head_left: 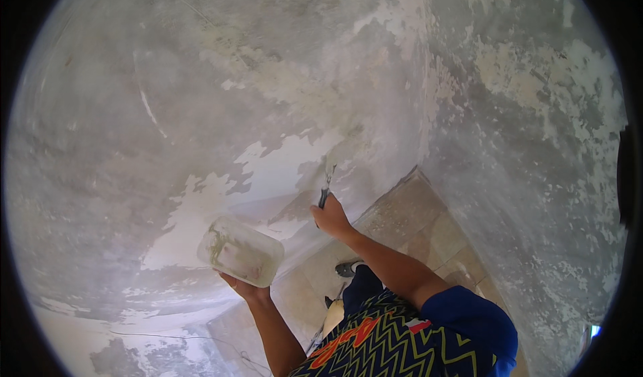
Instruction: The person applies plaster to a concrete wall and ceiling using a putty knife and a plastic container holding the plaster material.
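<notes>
My left hand [242,286] grips a whitish rectangular plastic tub [269,244] from below, its mouth turned up toward me. Greenish and pale smears of wet material coat the tub's inside. In my right hand [332,217] is a putty knife [325,194], its dark handle wrapped by my fingers. Its narrow metal blade points up at the patchy grey and white wall [281,166]; whether it touches the surface I cannot tell. The tub hangs left of the knife and lower, close to the wall.
A second wall [516,169], flaked and patchy, meets the first in a corner on the right. Beige tiles cover the floor [408,223] below. My shoe [348,268] stands near the wall's foot. A thin cable [167,337] runs along the lower left.
</notes>
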The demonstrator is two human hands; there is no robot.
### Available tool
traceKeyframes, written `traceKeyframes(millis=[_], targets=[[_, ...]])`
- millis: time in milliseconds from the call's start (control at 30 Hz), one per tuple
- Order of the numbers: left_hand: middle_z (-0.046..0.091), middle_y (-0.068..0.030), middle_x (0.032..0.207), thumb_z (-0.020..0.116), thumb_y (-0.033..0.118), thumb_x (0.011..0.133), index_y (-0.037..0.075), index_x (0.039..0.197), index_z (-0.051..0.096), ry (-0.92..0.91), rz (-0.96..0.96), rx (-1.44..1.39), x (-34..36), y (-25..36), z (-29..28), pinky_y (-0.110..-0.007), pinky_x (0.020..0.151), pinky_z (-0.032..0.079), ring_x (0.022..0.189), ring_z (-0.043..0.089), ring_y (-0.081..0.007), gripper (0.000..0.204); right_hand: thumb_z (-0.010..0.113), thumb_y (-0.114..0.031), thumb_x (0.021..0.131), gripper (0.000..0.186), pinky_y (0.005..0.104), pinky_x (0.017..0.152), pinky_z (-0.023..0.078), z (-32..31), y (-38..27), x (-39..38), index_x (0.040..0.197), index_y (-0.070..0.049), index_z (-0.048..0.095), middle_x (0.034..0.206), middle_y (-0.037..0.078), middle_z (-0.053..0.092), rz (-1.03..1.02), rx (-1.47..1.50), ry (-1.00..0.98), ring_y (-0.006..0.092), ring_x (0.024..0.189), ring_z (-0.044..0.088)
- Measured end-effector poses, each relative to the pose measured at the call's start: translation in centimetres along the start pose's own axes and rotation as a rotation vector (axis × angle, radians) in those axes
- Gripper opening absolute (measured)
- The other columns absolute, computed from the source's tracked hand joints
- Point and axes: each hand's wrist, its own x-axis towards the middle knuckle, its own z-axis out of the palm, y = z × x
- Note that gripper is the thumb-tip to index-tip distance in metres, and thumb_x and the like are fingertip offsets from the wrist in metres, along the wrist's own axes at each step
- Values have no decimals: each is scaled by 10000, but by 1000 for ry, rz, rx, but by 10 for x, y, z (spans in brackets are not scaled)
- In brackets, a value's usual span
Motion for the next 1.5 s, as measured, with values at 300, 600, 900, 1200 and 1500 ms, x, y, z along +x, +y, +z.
traceKeyframes(millis=[300, 600, 900, 1200, 1500], targets=[[467, -28, 1563, 583, 597, 987, 217, 1547, 441, -88, -107, -15, 17, -17, 23, -544, 1186, 388, 1420, 448, -300, 692, 621, -206, 867, 138, 346, 364, 349, -97, 95, 59, 855, -70, 601, 655, 89, 577, 603, 481, 127, 179, 474, 515], [466, -28, 1575, 620, 578, 970, 234, 1544, 452, 5, -103, -82, -6, -15, -9, -544, 1203, 370, 1441, 431, -297, 690, 607, -161, 866, 136, 311, 382, 314, -105, -70, 38, 800, -71, 531, 662, 56, 557, 438, 546, -200, 146, 483, 477], [486, -30, 1552, 660, 571, 944, 226, 1524, 473, 16, -55, -117, -8, -11, 3, -554, 1179, 397, 1413, 454, -299, 700, 607, -175, 890, 143, 332, 420, 397, -63, -7, 29, 868, -42, 560, 612, 41, 548, 218, 332, 279, 154, 473, 532], [483, -47, 1556, 630, 595, 948, 218, 1530, 467, -1, -59, -51, -8, -9, 14, -573, 1188, 379, 1416, 453, -314, 712, 669, -259, 934, 336, 399, 580, 523, 16, 50, 83, 1042, 27, 531, 756, 163, 631, -166, -43, 319, 249, 599, 640], [467, -84, 1567, 521, 519, 1037, 166, 1559, 420, -112, -43, -129, 27, -12, 21, -588, 1174, 384, 1416, 453, -330, 638, 631, -245, 932, 256, 366, 462, 457, -103, 54, 32, 973, -2, 559, 678, 109, 606, 320, 187, 73, 212, 542, 592]])
